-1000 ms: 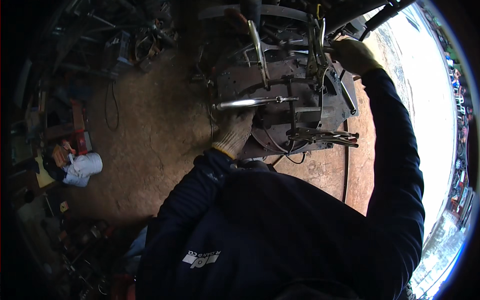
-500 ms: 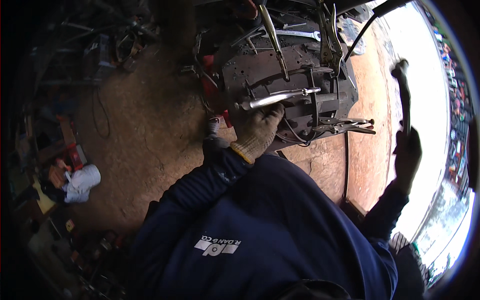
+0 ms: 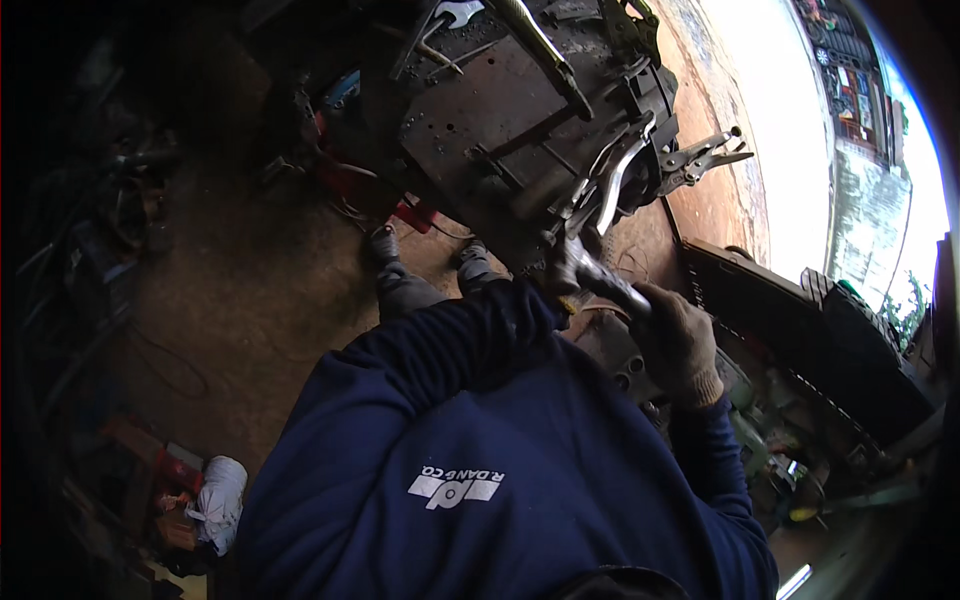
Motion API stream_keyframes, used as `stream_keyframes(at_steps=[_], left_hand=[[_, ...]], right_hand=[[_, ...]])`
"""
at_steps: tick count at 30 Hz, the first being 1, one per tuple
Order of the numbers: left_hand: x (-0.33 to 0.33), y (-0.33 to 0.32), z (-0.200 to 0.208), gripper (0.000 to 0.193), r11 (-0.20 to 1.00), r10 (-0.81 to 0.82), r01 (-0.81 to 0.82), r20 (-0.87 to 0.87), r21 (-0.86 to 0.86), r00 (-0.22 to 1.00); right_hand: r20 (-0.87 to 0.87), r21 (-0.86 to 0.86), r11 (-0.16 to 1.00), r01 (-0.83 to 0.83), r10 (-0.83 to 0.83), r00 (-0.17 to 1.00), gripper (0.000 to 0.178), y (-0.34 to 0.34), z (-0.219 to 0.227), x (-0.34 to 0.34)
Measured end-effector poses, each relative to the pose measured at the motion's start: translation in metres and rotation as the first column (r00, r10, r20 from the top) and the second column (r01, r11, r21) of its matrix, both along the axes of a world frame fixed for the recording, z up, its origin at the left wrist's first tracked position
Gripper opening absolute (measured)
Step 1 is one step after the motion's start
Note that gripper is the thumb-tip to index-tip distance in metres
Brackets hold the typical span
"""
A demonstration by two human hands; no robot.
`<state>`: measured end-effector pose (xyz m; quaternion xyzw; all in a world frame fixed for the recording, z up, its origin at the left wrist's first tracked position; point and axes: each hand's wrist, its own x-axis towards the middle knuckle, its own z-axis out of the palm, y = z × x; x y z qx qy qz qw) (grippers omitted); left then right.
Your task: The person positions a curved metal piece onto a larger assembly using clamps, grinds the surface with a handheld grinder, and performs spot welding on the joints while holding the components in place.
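My right hand [image 3: 680, 345], in a knit glove, is closed round the handle of a hammer [image 3: 570, 268]. The hammer head is low, at the near end of a shiny curved metal tool [image 3: 618, 180], perhaps locking pliers; whether they touch I cannot tell. My left arm reaches across my body to the same spot. Only the yellow glove cuff [image 3: 574, 301] of my left hand shows clearly; its fingers are hidden behind the hammer. A dark steel plate [image 3: 460, 125] with bars and holes lies beyond. Locking pliers [image 3: 690, 165] grip its right edge.
A long-handled tool [image 3: 540, 55] slants over the plate, and an open-end wrench [image 3: 460, 12] lies at its far side. Red metal [image 3: 415, 215] stands below the plate near my feet. A dark box-like object [image 3: 780, 320] is at the right. A white bundle [image 3: 218, 500] lies lower left.
My right hand has brought the hammer down and inward from far out on the right. The curved tool has swung from lying crosswise to pointing toward me. The view has shifted too.
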<state>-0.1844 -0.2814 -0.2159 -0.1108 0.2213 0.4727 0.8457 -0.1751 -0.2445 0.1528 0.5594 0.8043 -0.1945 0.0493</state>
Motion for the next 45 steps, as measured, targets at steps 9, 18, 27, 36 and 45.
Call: stream_keyframes(at_steps=[9,18,27,36,45], left_hand=[[0.000,0.001,0.072,0.033,0.891,0.444,0.035,0.884,-0.453,0.147],[-0.057,0.039,0.147,0.031,0.981,0.142,-0.182,0.413,0.060,0.900],[-0.097,0.046,0.189,0.033,0.622,0.501,0.579,-0.836,0.527,0.223],[-0.093,0.040,0.173,0.025,0.715,0.514,0.379,-0.809,0.587,0.284],[-0.092,0.048,0.185,0.018,0.860,0.286,0.100,-0.633,0.501,0.719]], right_hand=[[0.166,0.079,0.996,-0.044,0.031,0.986,0.030,0.028,-0.008,-0.027],[0.146,0.058,0.998,-0.005,-0.003,0.989,0.031,0.033,-0.017,-0.025],[0.238,0.076,0.997,-0.032,0.013,0.971,0.030,0.037,-0.022,-0.022],[0.166,0.053,0.998,0.041,-0.050,0.985,0.024,0.033,-0.017,-0.025],[0.162,-0.025,0.989,0.143,-0.137,0.977,0.028,0.029,-0.011,-0.030]])
